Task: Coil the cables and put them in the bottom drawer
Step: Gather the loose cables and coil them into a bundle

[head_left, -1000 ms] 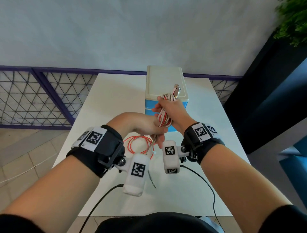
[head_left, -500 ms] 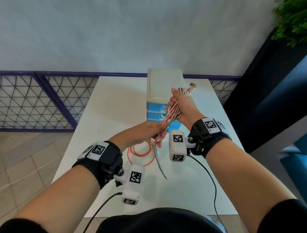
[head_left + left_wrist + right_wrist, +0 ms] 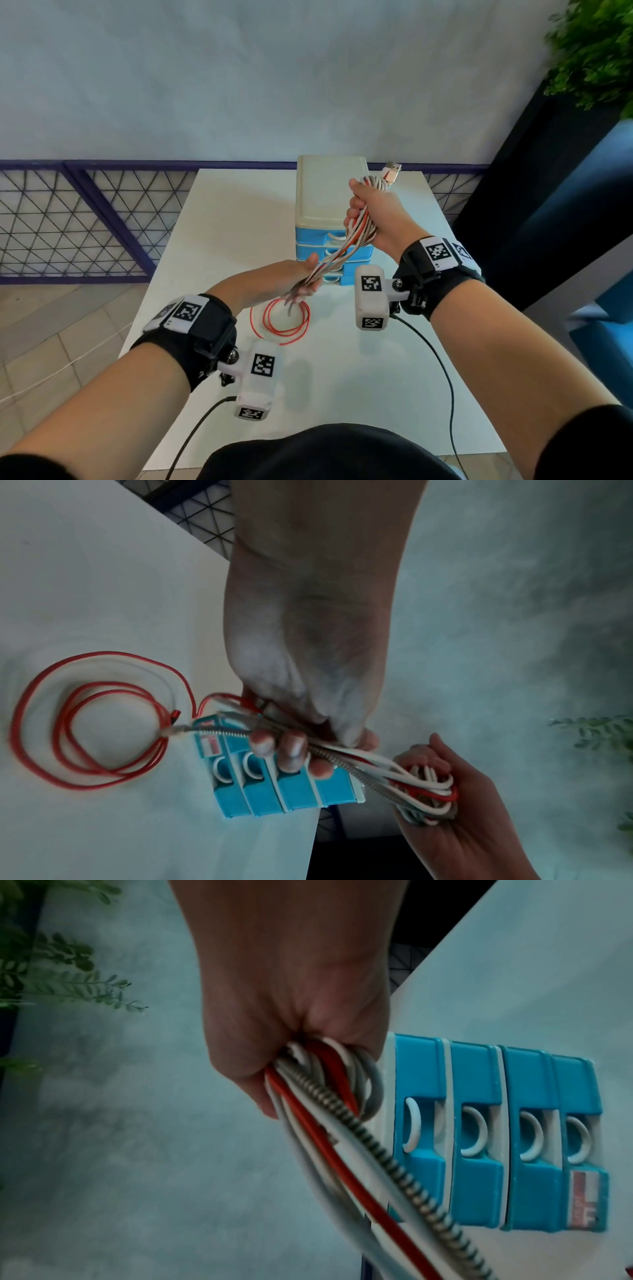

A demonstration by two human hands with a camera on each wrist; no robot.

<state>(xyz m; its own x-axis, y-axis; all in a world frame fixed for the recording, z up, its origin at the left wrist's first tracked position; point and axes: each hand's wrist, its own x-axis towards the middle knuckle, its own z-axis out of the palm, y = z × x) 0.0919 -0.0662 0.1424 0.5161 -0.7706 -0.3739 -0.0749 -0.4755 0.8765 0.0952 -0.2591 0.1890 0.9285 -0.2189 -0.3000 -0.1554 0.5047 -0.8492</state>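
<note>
My right hand is raised in front of the drawer unit and grips a bundle of white, red and braided cables, a USB plug sticking out above the fist. The bundle runs down to my left hand, whose fingers curl round its lower end. A red cable coil lies on the table below the left hand. The blue drawer unit with several drawers stands behind, all pushed in.
The white table carries only the drawer unit and the red coil. A purple mesh railing runs behind it, and a dark planter with a plant stands at the right. Black wrist-camera cords hang over the table's near part.
My right hand has risen and moved right with the bundle, stretching the cables out. My left hand has dropped lower along them, and the dangling braided end has come up.
</note>
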